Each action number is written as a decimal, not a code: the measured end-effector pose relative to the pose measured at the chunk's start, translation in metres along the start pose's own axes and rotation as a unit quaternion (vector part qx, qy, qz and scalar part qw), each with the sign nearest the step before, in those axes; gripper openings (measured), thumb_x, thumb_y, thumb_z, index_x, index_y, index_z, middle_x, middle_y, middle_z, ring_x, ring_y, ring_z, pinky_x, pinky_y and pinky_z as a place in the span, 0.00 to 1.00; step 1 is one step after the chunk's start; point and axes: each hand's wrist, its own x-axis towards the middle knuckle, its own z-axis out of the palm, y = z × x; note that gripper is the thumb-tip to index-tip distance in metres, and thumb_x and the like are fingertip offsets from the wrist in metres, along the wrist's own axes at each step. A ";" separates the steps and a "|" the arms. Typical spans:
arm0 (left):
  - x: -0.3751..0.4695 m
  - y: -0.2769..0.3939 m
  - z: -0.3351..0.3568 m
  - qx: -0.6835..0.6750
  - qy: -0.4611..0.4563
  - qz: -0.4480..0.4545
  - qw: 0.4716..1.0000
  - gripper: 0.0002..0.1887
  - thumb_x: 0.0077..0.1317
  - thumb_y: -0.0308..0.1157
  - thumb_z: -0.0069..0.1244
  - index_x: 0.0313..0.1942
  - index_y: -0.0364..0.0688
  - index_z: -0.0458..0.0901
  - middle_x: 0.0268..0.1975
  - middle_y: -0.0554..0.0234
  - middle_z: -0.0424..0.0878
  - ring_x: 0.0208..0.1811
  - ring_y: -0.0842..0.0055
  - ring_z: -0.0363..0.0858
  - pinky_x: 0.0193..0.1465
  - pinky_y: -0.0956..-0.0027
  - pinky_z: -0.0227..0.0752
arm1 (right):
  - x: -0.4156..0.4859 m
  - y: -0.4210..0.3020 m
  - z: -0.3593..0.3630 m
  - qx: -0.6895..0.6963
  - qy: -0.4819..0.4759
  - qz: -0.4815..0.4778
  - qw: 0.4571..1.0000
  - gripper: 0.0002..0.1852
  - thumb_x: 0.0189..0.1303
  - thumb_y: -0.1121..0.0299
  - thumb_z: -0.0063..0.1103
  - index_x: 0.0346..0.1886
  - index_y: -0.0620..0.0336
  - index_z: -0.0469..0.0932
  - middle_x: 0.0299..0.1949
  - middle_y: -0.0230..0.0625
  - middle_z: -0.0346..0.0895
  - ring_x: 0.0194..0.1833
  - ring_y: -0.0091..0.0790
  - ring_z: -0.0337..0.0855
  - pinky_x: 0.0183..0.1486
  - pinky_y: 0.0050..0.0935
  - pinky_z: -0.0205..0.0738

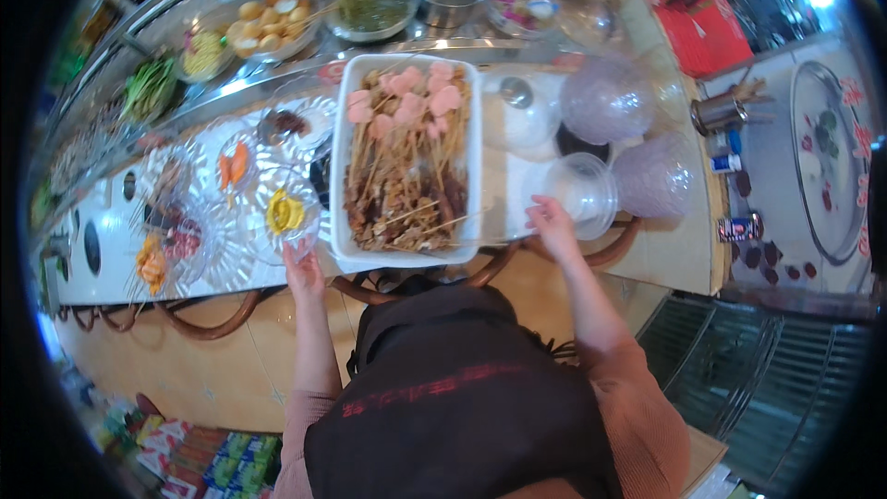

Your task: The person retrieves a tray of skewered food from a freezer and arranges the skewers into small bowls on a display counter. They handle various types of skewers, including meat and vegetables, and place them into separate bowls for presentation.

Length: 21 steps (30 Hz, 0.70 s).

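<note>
In the head view my left hand point(303, 270) is at the near rim of a clear fluted plastic plate point(251, 232) that holds yellow food point(285, 212). Its fingertips overlap the rim, and whether they grip it cannot be made out. My right hand point(553, 222) is over the counter's front edge with its fingers loosely bent and nothing visible in them. Just beyond it stands a clear round plastic tub point(585, 194). Between my hands sits a white rectangular tray point(475, 222), with pink skewered slices point(409, 107) at its far end and brown skewered food point(402, 211) nearer me.
Stacked clear plastic bowls point(606, 97) stand right of the tray. Orange pieces point(233, 166) and other skewered food lie on plates to the left. A steel ledge point(305, 55) carries filled bowls behind. Curved brown rails point(208, 326) project below the counter. A metal skewer holder point(719, 116) lies right.
</note>
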 end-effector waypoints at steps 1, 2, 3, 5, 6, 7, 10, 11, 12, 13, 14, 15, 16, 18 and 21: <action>0.000 -0.002 0.005 -0.011 0.005 -0.003 1.000 0.27 0.64 0.46 0.54 0.54 0.39 0.63 0.54 0.58 0.70 0.59 0.66 0.73 0.57 0.66 0.70 | 0.000 0.007 -0.004 -0.007 0.025 -0.011 1.000 0.16 0.62 0.69 0.58 0.52 0.61 0.72 0.37 0.37 0.79 0.31 0.26 0.81 0.32 0.24 0.74; -0.002 -0.004 0.009 -0.006 0.000 -0.021 1.000 0.30 0.63 0.49 0.53 0.55 0.39 0.62 0.55 0.57 0.70 0.60 0.66 0.72 0.58 0.65 0.69 | 0.001 0.013 -0.010 -0.014 0.049 -0.021 0.999 0.17 0.61 0.69 0.59 0.52 0.62 0.73 0.37 0.37 0.78 0.31 0.26 0.81 0.32 0.24 0.74; -0.007 -0.002 0.011 -0.003 -0.019 -0.042 0.999 0.33 0.62 0.51 0.53 0.57 0.38 0.60 0.55 0.57 0.69 0.61 0.66 0.71 0.59 0.65 0.68 | 0.003 0.019 -0.017 -0.008 0.055 -0.019 0.998 0.17 0.60 0.69 0.60 0.52 0.62 0.73 0.37 0.37 0.78 0.31 0.26 0.81 0.32 0.25 0.75; -0.018 -0.004 0.017 0.007 0.012 -0.066 0.998 0.45 0.60 0.60 0.51 0.65 0.36 0.52 0.59 0.54 0.66 0.64 0.67 0.66 0.64 0.63 0.63 | 0.009 0.029 -0.034 -0.038 0.112 -0.034 0.992 0.19 0.58 0.68 0.63 0.51 0.62 0.73 0.40 0.39 0.78 0.33 0.30 0.82 0.35 0.27 0.75; -0.024 -0.007 0.019 0.021 0.033 -0.075 0.996 0.47 0.60 0.60 0.50 0.66 0.35 0.49 0.60 0.54 0.65 0.65 0.66 0.65 0.65 0.63 0.62 | 0.010 0.033 -0.040 -0.038 0.138 -0.016 0.990 0.20 0.56 0.68 0.64 0.51 0.62 0.73 0.41 0.40 0.78 0.35 0.31 0.82 0.37 0.28 0.76; -0.034 -0.009 0.017 0.038 0.043 -0.075 0.996 0.49 0.60 0.61 0.50 0.67 0.35 0.46 0.62 0.54 0.64 0.65 0.66 0.65 0.66 0.63 0.61 | 0.009 0.037 -0.045 -0.107 0.145 -0.066 0.981 0.20 0.56 0.66 0.64 0.50 0.62 0.74 0.41 0.41 0.79 0.36 0.35 0.82 0.40 0.31 0.75; -0.059 -0.013 0.006 0.068 0.050 -0.089 0.993 0.50 0.62 0.61 0.47 0.69 0.33 0.42 0.65 0.52 0.60 0.64 0.66 0.64 0.67 0.64 0.58 | 0.009 0.043 -0.051 -0.281 0.136 -0.130 0.941 0.21 0.56 0.60 0.64 0.48 0.63 0.75 0.41 0.46 0.79 0.42 0.45 0.81 0.47 0.38 0.73; -0.065 -0.016 0.002 0.075 0.049 -0.100 0.991 0.50 0.62 0.61 0.47 0.69 0.33 0.43 0.65 0.52 0.60 0.64 0.66 0.64 0.67 0.64 0.59 | 0.009 0.044 -0.049 -0.331 0.106 -0.135 0.928 0.21 0.56 0.58 0.63 0.48 0.63 0.75 0.43 0.48 0.79 0.45 0.48 0.79 0.49 0.40 0.72; -0.070 -0.017 0.000 0.076 0.071 -0.113 0.988 0.49 0.62 0.60 0.46 0.68 0.32 0.44 0.65 0.52 0.60 0.64 0.66 0.65 0.67 0.64 0.60 | 0.011 0.045 -0.047 -0.380 0.049 -0.116 0.916 0.22 0.57 0.57 0.62 0.48 0.64 0.76 0.44 0.49 0.79 0.47 0.51 0.78 0.52 0.42 0.70; -0.074 -0.019 -0.001 0.068 0.082 -0.124 0.987 0.45 0.64 0.58 0.46 0.68 0.33 0.47 0.64 0.53 0.61 0.64 0.67 0.66 0.64 0.65 0.63 | 0.014 0.045 -0.045 -0.362 0.056 -0.085 0.927 0.22 0.57 0.56 0.60 0.48 0.64 0.76 0.46 0.50 0.78 0.48 0.51 0.77 0.53 0.42 0.70; -0.077 -0.021 -0.001 0.093 0.065 -0.112 0.987 0.43 0.65 0.56 0.45 0.67 0.33 0.49 0.63 0.55 0.63 0.62 0.68 0.67 0.61 0.66 0.65 | 0.017 0.045 -0.043 -0.342 0.033 -0.034 0.938 0.23 0.58 0.56 0.59 0.49 0.65 0.76 0.47 0.51 0.78 0.50 0.51 0.77 0.54 0.42 0.69; -0.079 -0.023 0.001 0.109 0.073 -0.096 0.987 0.41 0.65 0.54 0.45 0.67 0.34 0.51 0.62 0.56 0.64 0.60 0.69 0.68 0.59 0.67 0.66 | 0.022 0.045 -0.040 -0.320 0.005 0.011 0.947 0.23 0.59 0.55 0.58 0.50 0.65 0.76 0.49 0.52 0.77 0.51 0.51 0.76 0.55 0.42 0.69; -0.084 -0.024 0.003 0.125 0.096 -0.073 0.985 0.39 0.66 0.53 0.45 0.66 0.34 0.53 0.61 0.57 0.66 0.58 0.70 0.69 0.57 0.68 0.68 | 0.026 0.044 -0.038 -0.338 -0.006 0.028 0.941 0.23 0.59 0.56 0.58 0.50 0.66 0.75 0.50 0.52 0.76 0.52 0.51 0.76 0.56 0.41 0.68; -0.095 -0.028 0.011 0.223 0.092 0.058 0.969 0.27 0.67 0.45 0.48 0.60 0.40 0.64 0.52 0.65 0.73 0.42 0.78 0.73 0.43 0.74 0.67 | 0.030 0.042 -0.035 -0.351 -0.013 0.030 0.936 0.23 0.59 0.58 0.58 0.52 0.66 0.75 0.52 0.53 0.75 0.53 0.49 0.75 0.58 0.40 0.67; -0.108 -0.023 0.037 0.322 0.000 0.216 0.922 0.17 0.67 0.28 0.47 0.56 0.40 0.70 0.47 0.67 0.75 0.38 0.85 0.72 0.37 0.83 0.66 | 0.026 0.035 -0.031 -0.329 0.072 -0.112 0.935 0.25 0.55 0.64 0.62 0.56 0.64 0.72 0.55 0.50 0.72 0.56 0.51 0.71 0.61 0.40 0.64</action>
